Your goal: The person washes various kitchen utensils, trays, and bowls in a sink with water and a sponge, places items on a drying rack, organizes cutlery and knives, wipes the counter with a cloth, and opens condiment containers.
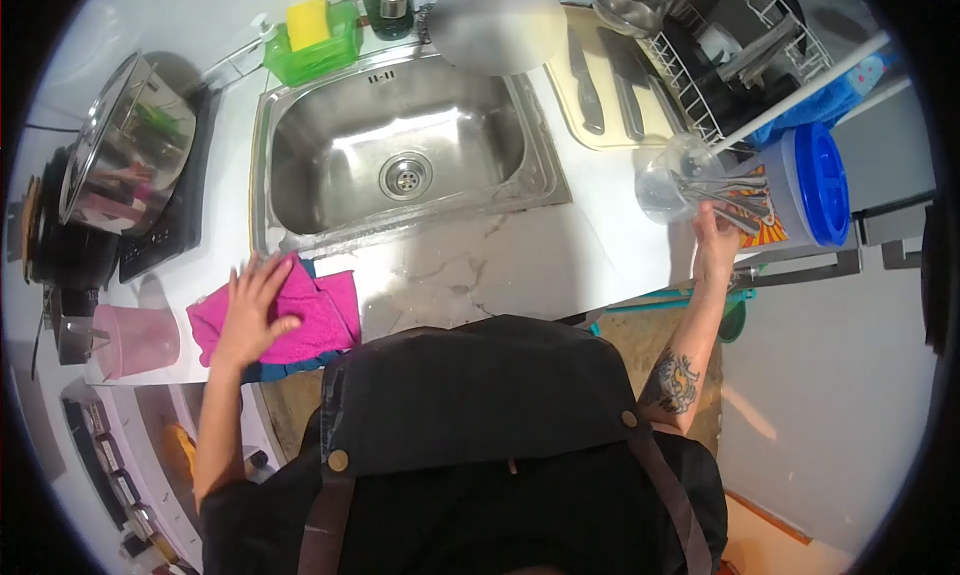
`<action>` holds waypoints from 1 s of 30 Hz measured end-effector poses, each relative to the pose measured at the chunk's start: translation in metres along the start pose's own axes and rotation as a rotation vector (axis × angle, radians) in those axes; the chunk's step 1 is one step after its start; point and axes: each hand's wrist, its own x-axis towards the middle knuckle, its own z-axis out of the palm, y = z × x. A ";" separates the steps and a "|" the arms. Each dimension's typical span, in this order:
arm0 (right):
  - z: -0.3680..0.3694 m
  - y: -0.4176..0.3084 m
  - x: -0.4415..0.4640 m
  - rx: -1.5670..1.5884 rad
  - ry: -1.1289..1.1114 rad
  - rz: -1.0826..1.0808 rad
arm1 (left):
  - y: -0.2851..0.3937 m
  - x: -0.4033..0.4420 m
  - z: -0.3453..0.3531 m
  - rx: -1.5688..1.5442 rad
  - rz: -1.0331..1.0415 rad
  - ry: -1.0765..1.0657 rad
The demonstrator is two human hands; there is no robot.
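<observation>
My left hand (252, 310) lies flat with fingers spread on a folded pink cloth (325, 310). A dark blue cloth (300, 367) shows under the pink one, at the counter's front edge. On the right, my right hand (716, 243) has its fingers closed at a bunch of metal cutlery (735, 190). The cutlery sticks out of a clear plastic cup (662, 187). My fingertips are partly hidden, so which pieces they grip is unclear.
A steel sink (545, 165) is set in the white counter (450, 275). Behind it stands a green caddy (315, 60) with a yellow sponge (308, 23). Knives (630, 100) rest on a cutting board (570, 110). A blue-lidded tub (825, 185), steel pot (150, 145) and pink container (140, 340) stand nearby.
</observation>
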 end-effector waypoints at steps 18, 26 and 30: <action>0.015 -0.004 -0.054 -0.542 0.134 0.058 | 0.197 0.268 0.022 -0.577 0.615 0.347; 0.031 -0.010 -0.066 -0.431 0.462 -0.294 | 0.247 0.345 0.044 -0.134 0.770 0.388; 0.040 -0.022 -0.049 -0.611 0.313 -0.407 | 0.220 0.347 0.041 -0.128 0.801 0.408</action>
